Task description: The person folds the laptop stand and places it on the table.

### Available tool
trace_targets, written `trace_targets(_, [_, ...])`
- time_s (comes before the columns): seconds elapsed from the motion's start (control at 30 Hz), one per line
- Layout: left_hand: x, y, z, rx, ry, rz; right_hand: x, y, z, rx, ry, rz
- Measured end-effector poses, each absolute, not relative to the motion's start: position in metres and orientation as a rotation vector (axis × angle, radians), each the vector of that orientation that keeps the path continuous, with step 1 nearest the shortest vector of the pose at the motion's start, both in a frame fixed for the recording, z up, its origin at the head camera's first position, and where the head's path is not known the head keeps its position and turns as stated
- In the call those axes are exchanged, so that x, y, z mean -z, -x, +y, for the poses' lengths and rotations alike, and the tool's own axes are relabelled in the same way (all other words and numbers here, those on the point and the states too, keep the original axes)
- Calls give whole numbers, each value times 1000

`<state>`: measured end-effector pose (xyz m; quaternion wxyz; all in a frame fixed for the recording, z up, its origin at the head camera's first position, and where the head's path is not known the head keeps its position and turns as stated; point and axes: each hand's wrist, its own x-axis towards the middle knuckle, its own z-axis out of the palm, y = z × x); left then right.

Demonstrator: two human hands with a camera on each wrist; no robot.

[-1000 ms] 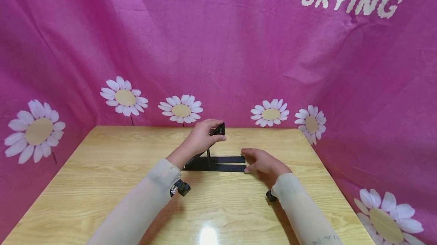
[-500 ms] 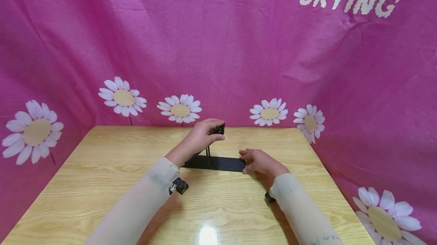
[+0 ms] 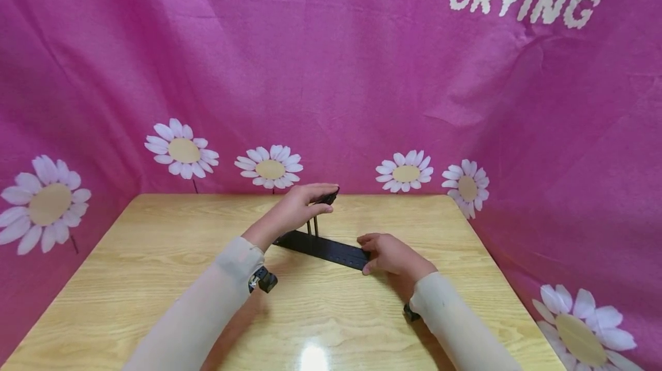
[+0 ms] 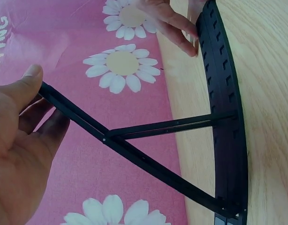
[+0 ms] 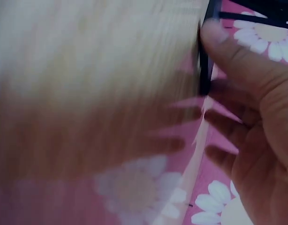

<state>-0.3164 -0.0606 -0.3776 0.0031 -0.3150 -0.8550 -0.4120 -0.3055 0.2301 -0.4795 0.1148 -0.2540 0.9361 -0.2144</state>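
A black folding laptop stand sits on the table, its notched base bars lying side by side as one strip. The left wrist view shows its raised arm sloping up from one end, propped by a thin strut. My left hand pinches the top of the raised arm between thumb and fingers. At the right end of the base, my right hand holds the bars with the thumb on the near side. In the right wrist view the thumb lies against the bar's edge; blur hides part of the fingers' contact.
The wooden table reaches back to a pink cloth with printed daisies, which also hangs along both sides. A small black wrist camera sits on the left sleeve, another on the right.
The base bars, earlier spread apart with a gap, now lie together. The base has turned so its right end is closer to me, and my right hand has moved nearer with it.
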Motion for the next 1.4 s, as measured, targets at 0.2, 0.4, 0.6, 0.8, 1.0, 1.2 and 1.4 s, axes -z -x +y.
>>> trace_targets(0.2, [379,317,-59,1258,1013,-2674,479,310,235,549,821,2793])
trace_targets(0.4, [382,320,-63,1260,1032,-2659,485,302,231,687,846,2788])
trace_targets(0.6, [383,320,-63,1297,991,-2602,482,299,234,791,833,2729])
trace_targets(0.8, [390,311,-52,1387,862,-2480,483,310,249,894,867,2555])
trace_targets(1.0, [393,302,-46,1308,793,-2408,485,317,247,808,917,2612])
trace_targets(1.2, [399,305,-50,1395,752,-2388,488,312,240,829,965,2640])
trace_targets(1.4, [401,309,-56,1474,764,-2358,488,303,232,782,1008,2680])
